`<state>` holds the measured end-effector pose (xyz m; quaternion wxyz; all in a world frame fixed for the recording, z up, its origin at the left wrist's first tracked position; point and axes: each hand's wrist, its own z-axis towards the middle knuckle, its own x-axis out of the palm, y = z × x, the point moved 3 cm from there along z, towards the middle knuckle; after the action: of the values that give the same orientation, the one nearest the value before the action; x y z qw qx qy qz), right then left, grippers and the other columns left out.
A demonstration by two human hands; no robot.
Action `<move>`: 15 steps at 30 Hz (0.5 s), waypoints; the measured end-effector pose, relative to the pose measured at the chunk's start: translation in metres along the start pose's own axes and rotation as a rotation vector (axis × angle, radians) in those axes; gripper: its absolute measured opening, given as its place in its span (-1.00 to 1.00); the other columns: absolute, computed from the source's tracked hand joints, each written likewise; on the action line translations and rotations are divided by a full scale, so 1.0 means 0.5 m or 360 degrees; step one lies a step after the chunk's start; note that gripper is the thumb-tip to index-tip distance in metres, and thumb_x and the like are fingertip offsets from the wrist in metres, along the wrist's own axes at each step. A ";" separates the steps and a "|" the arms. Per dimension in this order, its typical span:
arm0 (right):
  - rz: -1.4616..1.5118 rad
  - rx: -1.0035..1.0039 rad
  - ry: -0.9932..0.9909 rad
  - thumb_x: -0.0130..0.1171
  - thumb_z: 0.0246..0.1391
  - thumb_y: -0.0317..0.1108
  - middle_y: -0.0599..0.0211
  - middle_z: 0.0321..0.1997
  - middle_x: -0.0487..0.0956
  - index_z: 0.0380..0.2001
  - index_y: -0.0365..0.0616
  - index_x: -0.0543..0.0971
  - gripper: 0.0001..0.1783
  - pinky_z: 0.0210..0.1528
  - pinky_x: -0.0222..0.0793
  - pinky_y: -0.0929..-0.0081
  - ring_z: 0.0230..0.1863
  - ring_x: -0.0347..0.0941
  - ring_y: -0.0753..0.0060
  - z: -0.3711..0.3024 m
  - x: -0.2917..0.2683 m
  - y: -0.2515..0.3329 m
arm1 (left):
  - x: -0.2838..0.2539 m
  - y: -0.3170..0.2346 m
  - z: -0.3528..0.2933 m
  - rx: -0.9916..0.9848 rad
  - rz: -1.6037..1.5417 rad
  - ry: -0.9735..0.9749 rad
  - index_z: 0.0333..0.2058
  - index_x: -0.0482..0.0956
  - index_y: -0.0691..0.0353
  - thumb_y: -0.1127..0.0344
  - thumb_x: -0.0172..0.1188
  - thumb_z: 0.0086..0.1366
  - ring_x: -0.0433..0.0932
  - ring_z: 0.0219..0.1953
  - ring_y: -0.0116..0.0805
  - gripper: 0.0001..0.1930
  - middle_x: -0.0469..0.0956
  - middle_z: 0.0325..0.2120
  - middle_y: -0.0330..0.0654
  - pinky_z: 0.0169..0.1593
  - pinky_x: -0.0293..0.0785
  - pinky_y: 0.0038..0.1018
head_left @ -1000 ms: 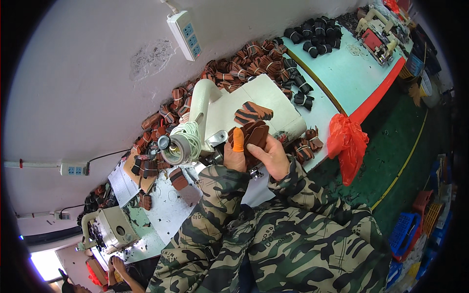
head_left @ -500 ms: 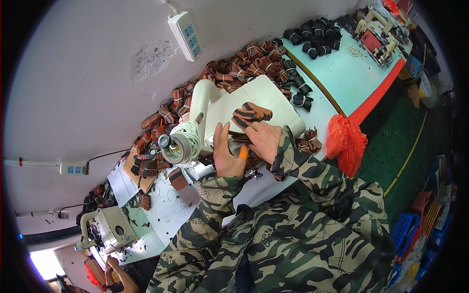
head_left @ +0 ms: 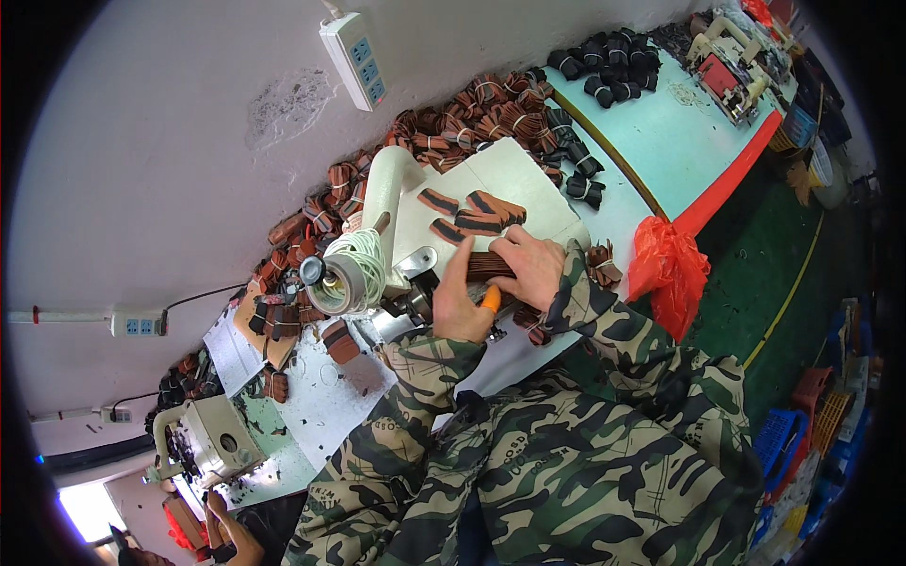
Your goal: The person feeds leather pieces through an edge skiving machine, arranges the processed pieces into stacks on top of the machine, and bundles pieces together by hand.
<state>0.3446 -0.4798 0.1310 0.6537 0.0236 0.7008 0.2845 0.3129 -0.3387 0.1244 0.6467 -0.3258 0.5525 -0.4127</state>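
A stack of brown fabric strips (head_left: 487, 266) is gripped between my hands at the near edge of a cream sewing machine's flat bed (head_left: 533, 179). My left hand (head_left: 459, 307) presses the stack's left end, fingers pointing away and an orange cover on the thumb (head_left: 491, 299). My right hand (head_left: 531, 269) curls over the right end, its fingertips partly hidden. Just beyond lie several loose orange-brown strips (head_left: 495, 209) with black bands. A coil of white cord (head_left: 363, 257) hangs around the machine's end, left of my hands.
Tied brown bundles (head_left: 462, 123) are heaped along the wall, with black bundles (head_left: 618, 61) at the far right. A red plastic bag (head_left: 665, 269) hangs at the table edge. Another machine (head_left: 212, 439) stands at lower left near a person's arm (head_left: 241, 538).
Both hands have shifted slightly right, and the stack between them now shows more clearly. Loose strips now lie spread on the machine bed, where they were mostly in one cluster.
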 end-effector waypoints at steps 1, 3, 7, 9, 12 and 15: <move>0.0002 -0.0003 0.0001 0.36 -0.25 -0.19 0.32 -0.27 0.39 -0.23 -0.02 0.45 -0.54 -0.29 0.39 0.22 -0.32 0.48 0.15 0.000 0.005 -0.005 | 0.006 -0.001 0.001 -0.0004 -0.0073 0.0072 0.16 0.21 0.29 0.53 0.25 -0.03 0.40 0.06 -0.02 -0.28 0.37 0.03 0.08 0.09 0.33 -0.34; 0.0147 -0.0087 -0.0091 0.35 -0.21 -0.20 0.31 -0.29 0.39 -0.24 -0.03 0.46 -0.57 -0.29 0.39 0.23 -0.33 0.48 0.11 -0.003 0.004 -0.015 | 0.009 -0.003 0.009 0.0021 -0.0172 0.0138 0.15 0.20 0.33 0.54 0.18 0.01 0.41 0.03 0.02 -0.33 0.38 0.00 0.09 0.08 0.33 -0.31; 0.0194 0.0058 -0.0180 0.32 -0.19 -0.26 0.28 -0.29 0.40 -0.23 -0.05 0.48 -0.61 -0.28 0.39 0.25 -0.30 0.47 0.13 -0.017 -0.012 -0.038 | -0.012 0.002 0.032 -0.0112 0.0103 0.0041 0.15 0.18 0.38 0.47 0.12 0.12 0.41 0.08 -0.07 -0.40 0.40 0.01 0.14 0.10 0.31 -0.29; 0.0189 0.0092 -0.0247 0.32 -0.19 -0.26 0.27 -0.29 0.41 -0.23 -0.05 0.48 -0.61 -0.28 0.39 0.25 -0.30 0.46 0.13 -0.015 -0.005 -0.045 | 0.014 0.005 0.036 -0.0004 0.0133 0.0053 0.14 0.19 0.38 0.49 0.13 0.09 0.39 0.07 0.01 -0.40 0.37 0.00 0.16 0.10 0.30 -0.28; 0.0212 0.0148 -0.0345 0.33 -0.20 -0.29 0.26 -0.28 0.41 -0.22 -0.07 0.48 -0.60 -0.28 0.39 0.27 -0.29 0.46 0.13 -0.012 -0.009 -0.059 | 0.036 -0.004 0.047 0.0135 0.0107 0.0073 0.13 0.19 0.37 0.52 0.11 0.06 0.34 0.08 0.09 -0.39 0.34 0.00 0.20 0.11 0.28 -0.26; 0.0275 0.0137 -0.0416 0.33 -0.23 -0.33 0.26 -0.27 0.42 -0.21 -0.08 0.49 -0.58 -0.27 0.38 0.28 -0.28 0.46 0.12 -0.022 -0.013 -0.056 | 0.024 -0.005 0.043 0.0164 0.0056 -0.0004 0.18 0.13 0.36 0.55 0.08 0.02 0.33 0.09 0.10 -0.32 0.33 0.03 0.19 0.12 0.28 -0.26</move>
<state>0.3449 -0.5098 0.1247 0.7109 0.1484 0.6167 0.3038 0.3341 -0.3513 0.1249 0.6706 -0.2828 0.5353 -0.4287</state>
